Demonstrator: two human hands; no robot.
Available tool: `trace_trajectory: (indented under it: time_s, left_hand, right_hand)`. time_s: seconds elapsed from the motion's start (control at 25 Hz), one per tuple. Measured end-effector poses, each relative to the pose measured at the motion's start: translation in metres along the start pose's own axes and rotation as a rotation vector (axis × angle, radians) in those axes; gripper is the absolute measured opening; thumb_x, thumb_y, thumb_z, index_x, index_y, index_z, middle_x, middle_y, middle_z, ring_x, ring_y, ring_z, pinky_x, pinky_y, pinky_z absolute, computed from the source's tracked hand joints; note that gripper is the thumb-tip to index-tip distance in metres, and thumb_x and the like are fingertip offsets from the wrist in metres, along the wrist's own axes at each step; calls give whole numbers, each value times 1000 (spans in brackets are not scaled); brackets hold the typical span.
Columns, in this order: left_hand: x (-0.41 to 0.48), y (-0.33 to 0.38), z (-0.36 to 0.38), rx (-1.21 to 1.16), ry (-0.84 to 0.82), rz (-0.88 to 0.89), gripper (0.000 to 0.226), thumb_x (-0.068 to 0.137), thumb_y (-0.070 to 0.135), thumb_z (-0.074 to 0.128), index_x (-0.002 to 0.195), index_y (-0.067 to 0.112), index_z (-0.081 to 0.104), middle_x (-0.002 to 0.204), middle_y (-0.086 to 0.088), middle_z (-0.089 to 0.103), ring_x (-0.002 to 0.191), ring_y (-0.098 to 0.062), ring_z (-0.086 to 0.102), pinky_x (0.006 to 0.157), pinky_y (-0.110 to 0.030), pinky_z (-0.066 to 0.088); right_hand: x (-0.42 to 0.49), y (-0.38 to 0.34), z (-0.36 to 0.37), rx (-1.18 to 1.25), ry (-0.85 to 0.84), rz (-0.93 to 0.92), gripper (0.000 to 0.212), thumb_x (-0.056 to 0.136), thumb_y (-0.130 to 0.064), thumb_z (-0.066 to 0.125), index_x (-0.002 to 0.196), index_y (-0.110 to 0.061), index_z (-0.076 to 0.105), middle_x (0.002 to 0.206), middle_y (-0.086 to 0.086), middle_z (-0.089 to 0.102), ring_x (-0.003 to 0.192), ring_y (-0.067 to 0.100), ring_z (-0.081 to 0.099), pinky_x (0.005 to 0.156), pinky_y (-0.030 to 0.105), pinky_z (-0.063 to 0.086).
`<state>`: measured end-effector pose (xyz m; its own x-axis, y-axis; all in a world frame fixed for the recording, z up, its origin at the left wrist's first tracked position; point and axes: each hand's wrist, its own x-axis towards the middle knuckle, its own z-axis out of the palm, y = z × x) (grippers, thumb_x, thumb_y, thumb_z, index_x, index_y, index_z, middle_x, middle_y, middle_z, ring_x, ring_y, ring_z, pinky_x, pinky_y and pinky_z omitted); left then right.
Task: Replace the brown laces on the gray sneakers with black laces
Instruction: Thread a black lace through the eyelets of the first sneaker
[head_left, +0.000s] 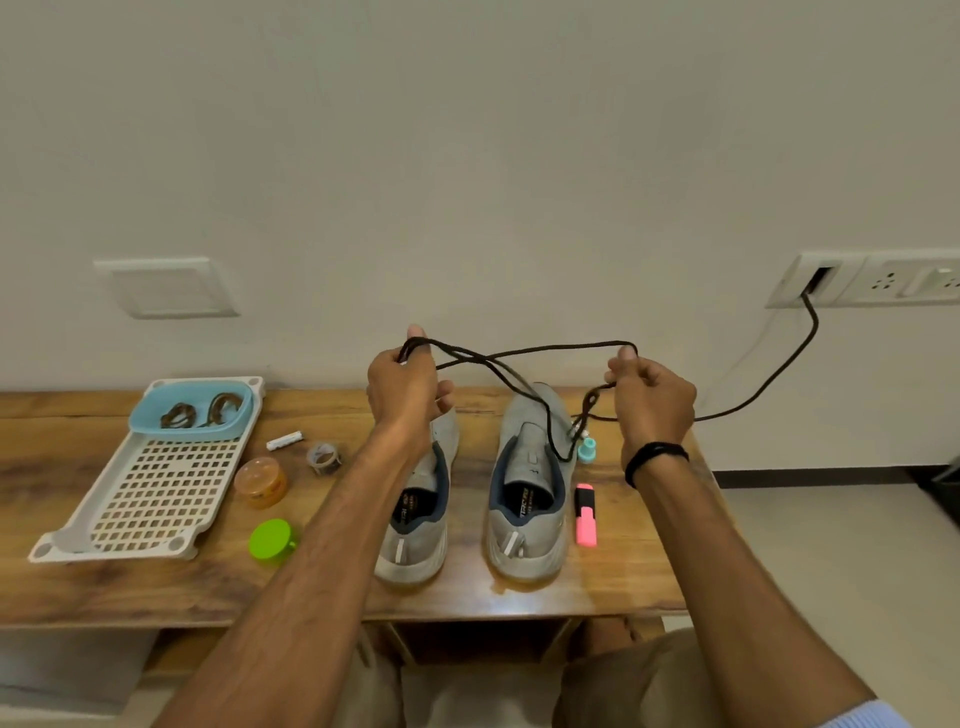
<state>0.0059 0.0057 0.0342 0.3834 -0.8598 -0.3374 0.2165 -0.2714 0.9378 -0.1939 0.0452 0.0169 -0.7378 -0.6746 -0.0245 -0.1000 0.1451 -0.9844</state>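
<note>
Two gray fabric sneakers (524, 525) stand side by side on the wooden bench (634, 571). Their heels are near its front edge, their toes point at the wall, and their long axes run front to back, with a bare strip of bench between them. Above them a thin black lace (545, 349) stretches left to right in crossing loops, one hanging over the right sneaker. The left hand (402, 382) pinches one bunch and the right hand (649, 400) grips the other, fingers (621, 371) curled. Brown laces (202, 413) lie in a light blue bowl (156, 425) at far left.
</note>
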Motion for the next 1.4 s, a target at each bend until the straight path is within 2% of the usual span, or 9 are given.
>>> trace_trajectory:
  time_s: [0.24,0.52,0.68,0.88,1.04,1.16,1.24,1.32,1.4]
  left_hand:
    - [-5,15,-5,-216,44,-129,40,99,48,52,108,10,48,88,-11,56,63,-22,63,53,-30,56]
    - [0,22,-11,-574,-161,-302,103,72,85,54,145,16,31,111,-25,58,72,-33,71,71,-42,61]
    - [3,24,-10,-562,-180,-162,88,72,67,72,133,9,46,110,-22,62,90,-30,69,78,-40,61]
    - [-11,16,-1,-336,-458,-52,30,90,21,71,109,0,63,109,-25,69,102,-32,70,86,-35,59]
    - [-26,8,7,-101,-587,100,16,93,8,62,103,-3,70,106,-21,71,101,-31,70,94,-38,56]
    - [-22,9,1,28,-449,227,25,97,23,62,85,4,73,87,-12,74,85,-24,72,85,-36,59]
    - [-7,9,-9,318,-194,372,45,98,39,56,74,3,68,75,-13,70,69,-18,65,72,-37,55]
    - [3,8,-21,504,45,502,60,97,47,51,69,-5,60,73,-22,65,61,-24,56,64,-42,51]
    - [2,11,-21,464,27,552,65,98,50,48,62,-4,53,62,-22,58,54,-28,51,55,-40,45]
  right_hand:
    - [5,-4,3,134,210,11,30,98,-40,51,81,-21,68,84,-6,69,74,8,62,76,32,52]
    - [9,-3,-10,143,407,128,32,97,-42,47,81,-23,67,81,-10,64,78,14,59,73,30,48]
    - [15,1,-14,86,395,183,31,96,-40,48,92,-20,71,94,-1,69,86,20,63,77,34,51]
    - [1,-1,2,-427,-158,-258,52,85,-22,64,136,-23,56,137,7,52,124,24,49,101,33,39]
    - [-41,-5,26,-178,-803,-373,38,87,-38,71,123,-35,59,106,-7,73,97,0,66,88,30,54]
    - [-28,-5,24,-221,-528,-372,9,92,-33,65,95,-26,69,71,-5,72,65,6,67,72,37,58]
    - [-8,-5,13,-70,-171,-230,15,94,-30,62,88,-19,72,70,-5,69,61,10,65,66,36,58]
    - [7,-4,-4,25,121,-63,16,93,-27,60,89,-19,73,77,-6,72,71,13,66,74,36,58]
    - [15,2,-10,-186,167,-34,18,93,-21,59,103,-19,73,103,0,74,96,18,66,90,36,53]
